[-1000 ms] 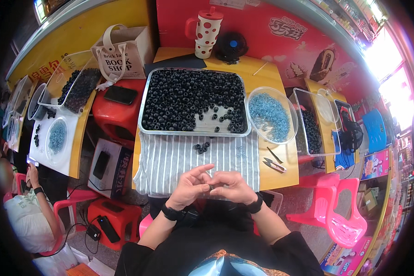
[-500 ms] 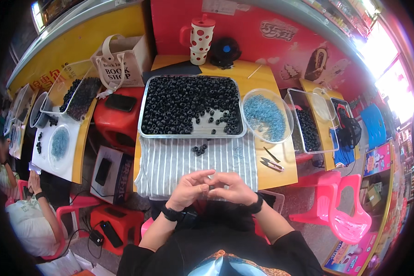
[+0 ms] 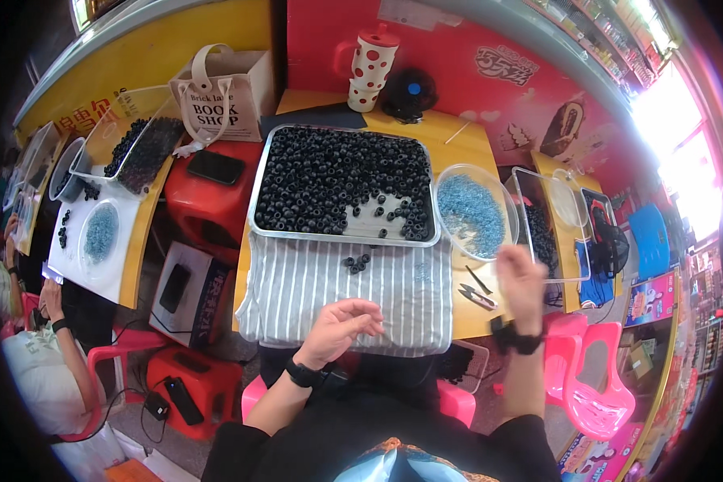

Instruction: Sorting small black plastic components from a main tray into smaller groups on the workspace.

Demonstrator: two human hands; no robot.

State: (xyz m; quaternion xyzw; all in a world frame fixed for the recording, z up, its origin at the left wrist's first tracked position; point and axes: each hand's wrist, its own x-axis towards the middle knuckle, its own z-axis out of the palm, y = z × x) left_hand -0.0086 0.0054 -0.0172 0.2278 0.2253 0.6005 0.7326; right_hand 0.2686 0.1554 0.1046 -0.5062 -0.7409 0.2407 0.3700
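Observation:
Above the near edge of a grey-and-white striped cloth (image 3: 313, 281), my left hand (image 3: 343, 328) has its fingers curled against the thumb; anything between the fingertips is too small to make out. My right hand (image 3: 522, 285) is off to the right, smeared by motion, near the thread snips (image 3: 478, 297) and a thin dark pointed tool (image 3: 479, 279). Black beads (image 3: 329, 173) fill most of a metal tray (image 3: 341, 238) beyond the cloth. Tiny light-blue beads (image 3: 472, 213) lie in a round clear dish beside it. Several loose black beads (image 3: 357, 263) rest on the cloth.
A spotted tumbler (image 3: 371, 68) and a small black fan (image 3: 410, 98) stand at the back. Further right is a clear bin (image 3: 570, 277) of black beads. Pink chairs (image 3: 594, 386) and red stools (image 3: 205, 201) flank the table. Another person's arm (image 3: 68, 349) shows at left.
My hands were together over the cloth's near edge. The right hand has moved away to the right, beside the snips. My left hand has stayed about where it was.

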